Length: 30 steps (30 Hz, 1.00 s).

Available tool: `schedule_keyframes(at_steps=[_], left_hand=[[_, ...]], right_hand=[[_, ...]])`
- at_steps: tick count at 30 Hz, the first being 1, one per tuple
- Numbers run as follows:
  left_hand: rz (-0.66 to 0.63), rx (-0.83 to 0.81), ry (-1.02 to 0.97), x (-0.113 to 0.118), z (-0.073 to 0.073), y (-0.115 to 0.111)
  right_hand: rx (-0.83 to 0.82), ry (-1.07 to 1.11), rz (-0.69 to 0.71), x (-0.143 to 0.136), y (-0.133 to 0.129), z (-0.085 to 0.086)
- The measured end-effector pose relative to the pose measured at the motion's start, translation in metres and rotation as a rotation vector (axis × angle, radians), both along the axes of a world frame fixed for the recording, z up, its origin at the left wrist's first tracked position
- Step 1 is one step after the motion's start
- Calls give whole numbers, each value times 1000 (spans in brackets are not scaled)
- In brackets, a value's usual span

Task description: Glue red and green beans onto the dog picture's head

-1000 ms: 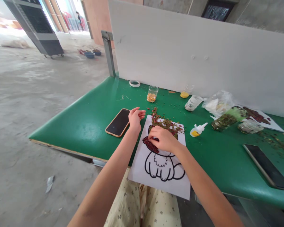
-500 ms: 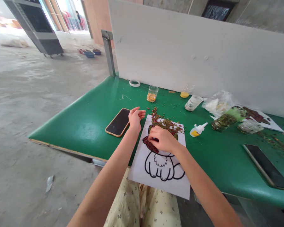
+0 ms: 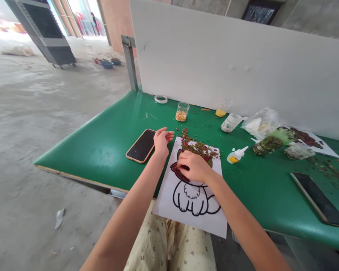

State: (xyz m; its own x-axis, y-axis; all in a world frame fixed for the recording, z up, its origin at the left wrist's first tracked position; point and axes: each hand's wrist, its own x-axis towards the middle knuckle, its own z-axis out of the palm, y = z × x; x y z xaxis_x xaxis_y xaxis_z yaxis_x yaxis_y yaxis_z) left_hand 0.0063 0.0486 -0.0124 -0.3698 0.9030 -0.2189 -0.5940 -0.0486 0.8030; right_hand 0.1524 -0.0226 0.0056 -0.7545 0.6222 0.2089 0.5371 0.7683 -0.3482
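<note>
Head view: a white sheet point(image 3: 165, 203) with a black-outlined animal drawing point(image 3: 190, 199) lies straight ahead of the person, its long axis running away from the lap. Its near end juts past the edge of the green table point(image 3: 107, 139), over the patterned trousers point(image 3: 183, 248). The right hand point(image 3: 196, 165) is the nearer one, lying across the sheet's upper half, palm down, with bent fingers and thumb tips brought towards each other at the patch of dark red beans point(image 3: 180, 174). These beans sit towards the sheet's left side, just under those fingertips. Spread over the sheet's far end, and spilling past it, are loose green seeds point(image 3: 199, 146), beyond the right hand's knuckles. The left hand point(image 3: 162, 139) rests just off the sheet's far left corner, against a phone point(image 3: 139, 146), its fingers relaxed and half curled, with nothing visible in them. To the sheet's right, near its far corner, lies a glue bottle point(image 3: 236, 155).

Much is covered: the right hand hides most of the drawing's head, so how far the beans reach beneath it does not show. Whether its fingertips pinch a bean is impossible to make out. Well to the sheet's right, a tipped jar point(image 3: 271, 142) partly masks a second sheet point(image 3: 329, 148).
</note>
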Motion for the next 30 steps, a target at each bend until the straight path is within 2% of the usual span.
schedule_keyframes(at_steps=[30], left_hand=[[-4, 1, 4, 0, -1, 1]], right_hand=[[13, 5, -36, -2, -1, -2]])
